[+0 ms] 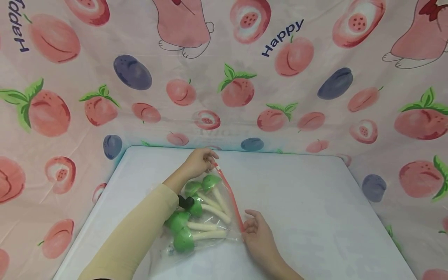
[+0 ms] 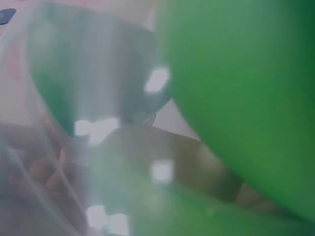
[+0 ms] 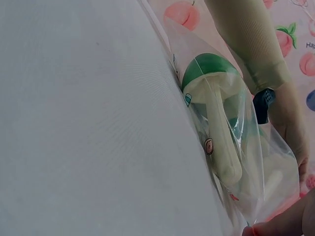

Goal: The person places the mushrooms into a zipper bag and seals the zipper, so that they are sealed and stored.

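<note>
A clear zip bag (image 1: 210, 245) with a red zip strip lies on the table and holds several toy mushrooms (image 1: 183, 239) with green caps and pale stems. At the far end of the strip, beside a small white slider (image 1: 217, 167), my left hand (image 1: 199, 162) pinches the bag's edge. My right hand (image 1: 259, 237) grips the near end of the strip with curled fingers. The left wrist view is filled by blurred green caps (image 2: 246, 93) behind shiny plastic. In the right wrist view, one mushroom (image 3: 221, 132) shows closely through the bag, with my right fingertip (image 3: 261, 229) at its edge.
The white table (image 1: 315, 194) extends to both sides of the bag. Behind it and at the sides hangs a pink cloth (image 1: 217, 101) printed with fruit. A black wrist camera (image 1: 185, 202) sits on my left wrist, close over the bag.
</note>
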Demonstrator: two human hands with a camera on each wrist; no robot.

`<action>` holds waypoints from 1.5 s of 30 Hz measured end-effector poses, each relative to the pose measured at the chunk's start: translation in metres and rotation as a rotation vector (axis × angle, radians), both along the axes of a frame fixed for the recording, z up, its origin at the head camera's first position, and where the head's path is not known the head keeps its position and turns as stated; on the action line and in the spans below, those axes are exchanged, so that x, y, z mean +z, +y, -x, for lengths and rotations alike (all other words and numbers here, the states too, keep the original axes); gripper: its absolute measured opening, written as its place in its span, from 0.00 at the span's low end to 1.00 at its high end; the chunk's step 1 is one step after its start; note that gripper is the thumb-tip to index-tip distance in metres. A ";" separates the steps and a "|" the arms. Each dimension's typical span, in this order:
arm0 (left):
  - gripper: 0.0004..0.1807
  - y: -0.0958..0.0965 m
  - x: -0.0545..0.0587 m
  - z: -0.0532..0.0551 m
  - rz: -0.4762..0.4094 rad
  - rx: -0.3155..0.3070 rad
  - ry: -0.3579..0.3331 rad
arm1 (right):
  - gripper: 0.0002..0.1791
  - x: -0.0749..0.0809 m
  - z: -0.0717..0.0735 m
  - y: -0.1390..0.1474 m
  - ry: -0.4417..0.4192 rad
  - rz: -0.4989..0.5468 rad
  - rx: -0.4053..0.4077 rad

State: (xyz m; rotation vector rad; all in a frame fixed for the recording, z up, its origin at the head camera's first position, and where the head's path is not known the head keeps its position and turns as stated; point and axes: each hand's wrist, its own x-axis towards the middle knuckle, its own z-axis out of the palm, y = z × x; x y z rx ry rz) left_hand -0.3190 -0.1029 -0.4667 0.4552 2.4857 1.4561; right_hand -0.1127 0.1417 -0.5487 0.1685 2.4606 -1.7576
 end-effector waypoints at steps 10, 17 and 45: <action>0.16 0.000 0.000 -0.006 -0.008 0.020 0.010 | 0.42 -0.001 -0.001 0.000 0.001 -0.049 -0.008; 0.14 0.001 -0.003 -0.008 -0.018 0.055 0.028 | 0.42 -0.001 -0.002 0.003 0.010 -0.072 0.000; 0.12 0.007 -0.001 -0.011 -0.055 -0.001 0.029 | 0.34 0.004 0.008 0.011 0.007 -0.097 -0.032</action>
